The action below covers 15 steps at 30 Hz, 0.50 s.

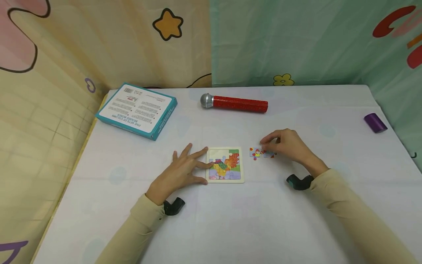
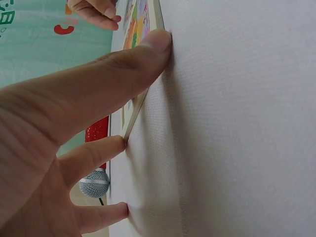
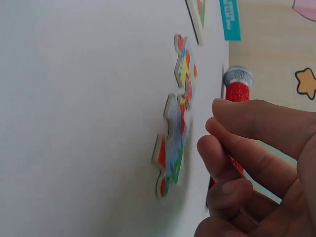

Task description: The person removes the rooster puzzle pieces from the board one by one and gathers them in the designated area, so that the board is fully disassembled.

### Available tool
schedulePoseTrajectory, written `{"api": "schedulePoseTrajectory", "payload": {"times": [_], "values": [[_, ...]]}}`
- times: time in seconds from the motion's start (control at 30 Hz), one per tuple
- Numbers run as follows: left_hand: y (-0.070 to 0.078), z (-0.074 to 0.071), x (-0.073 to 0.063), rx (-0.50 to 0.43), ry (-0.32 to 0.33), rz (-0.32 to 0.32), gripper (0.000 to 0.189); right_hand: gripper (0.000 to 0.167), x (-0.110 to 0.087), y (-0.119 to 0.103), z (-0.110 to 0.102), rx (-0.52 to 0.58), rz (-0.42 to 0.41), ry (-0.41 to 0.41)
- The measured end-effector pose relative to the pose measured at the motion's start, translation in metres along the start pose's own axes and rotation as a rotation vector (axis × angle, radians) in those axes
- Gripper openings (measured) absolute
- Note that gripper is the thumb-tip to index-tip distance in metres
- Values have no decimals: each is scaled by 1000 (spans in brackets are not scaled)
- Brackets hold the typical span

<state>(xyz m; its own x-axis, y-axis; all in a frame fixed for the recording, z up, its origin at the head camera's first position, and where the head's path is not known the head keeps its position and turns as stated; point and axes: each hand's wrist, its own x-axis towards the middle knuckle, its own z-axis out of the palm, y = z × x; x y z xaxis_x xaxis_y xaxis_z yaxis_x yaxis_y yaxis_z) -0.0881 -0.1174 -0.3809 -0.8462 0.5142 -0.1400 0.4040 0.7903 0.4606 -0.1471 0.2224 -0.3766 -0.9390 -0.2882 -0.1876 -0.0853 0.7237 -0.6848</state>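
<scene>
A small square jigsaw puzzle (image 1: 225,181) with a pale frame lies on the table, its coloured pieces forming a red and yellow bird picture; the upper left shows bare backing. My left hand (image 1: 179,169) is spread at its left side. The left thumb (image 2: 157,40) touches the frame's edge, and one finger reaches over onto the picture. Right of the frame lie two loose puzzle pieces, one with a yellow and red figure (image 3: 181,69) and a blue one (image 3: 174,133). Just above them hovers my right hand (image 1: 287,145), fingers loosely bent, with nothing visible between them.
A red toy microphone (image 1: 240,103) lies beyond the puzzle. At the back left sits a teal and white box (image 1: 136,110). A purple cylinder (image 1: 375,123) is near the right table edge. Printed curtains (image 1: 296,40) hang behind the table.
</scene>
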Motion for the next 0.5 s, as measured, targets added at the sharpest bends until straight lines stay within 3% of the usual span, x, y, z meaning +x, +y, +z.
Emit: {"api": "schedulePoseTrajectory", "payload": {"times": [0.2,0.33,0.5], "values": [[0,0,0,-1,-2,-4,59,27,9,-18,22,20,-77,-69],[0,1,0,2,-5,-7,58,28,15,-34,37,-4,-188,-134],[-1,0,0,6,-9,-3,58,24,23,-51,49,-156,-328,-188]]}}
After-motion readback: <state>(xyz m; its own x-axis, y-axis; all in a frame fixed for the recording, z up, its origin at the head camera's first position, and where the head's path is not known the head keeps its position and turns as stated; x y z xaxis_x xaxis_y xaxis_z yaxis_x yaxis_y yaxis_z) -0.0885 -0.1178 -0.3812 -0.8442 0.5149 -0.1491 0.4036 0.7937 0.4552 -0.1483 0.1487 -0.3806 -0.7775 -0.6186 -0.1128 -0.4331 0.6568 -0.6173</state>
